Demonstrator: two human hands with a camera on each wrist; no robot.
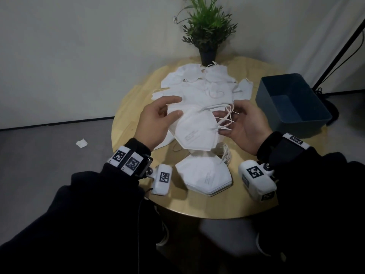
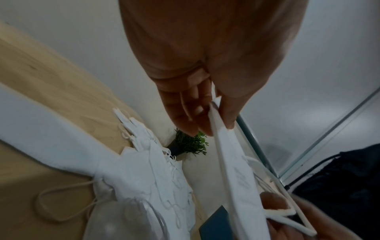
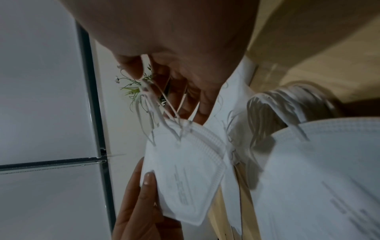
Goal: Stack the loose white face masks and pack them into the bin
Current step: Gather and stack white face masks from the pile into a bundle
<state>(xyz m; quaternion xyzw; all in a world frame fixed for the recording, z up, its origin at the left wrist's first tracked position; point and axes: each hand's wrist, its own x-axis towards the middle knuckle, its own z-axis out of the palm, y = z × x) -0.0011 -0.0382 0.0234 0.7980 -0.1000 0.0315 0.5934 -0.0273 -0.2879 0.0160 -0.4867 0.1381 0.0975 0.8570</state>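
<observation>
Both hands were raised above the worktop with a folded white fabric face mask (image 1: 194, 131) held between them: the left hand (image 1: 156, 123) pinched the mask's left edge between thumb and fingers, while the right hand (image 1: 245, 125) had its fingers curled through the thin white ear loops (image 1: 225, 115) at the mask's right end. In the right wrist view the loops ran up between the fingers (image 3: 185, 91) of that hand. Just below the held mask, near the worktop's front edge, lay a neat stack of folded white masks (image 1: 205, 177). Behind it a loose heap of white masks (image 1: 199, 86) spread across the middle of the round pale wooden worktop (image 1: 130, 115). A dark blue rectangular plastic bin (image 1: 292, 103) stood at the right edge, and a green potted plant (image 1: 207, 32) at the back.
</observation>
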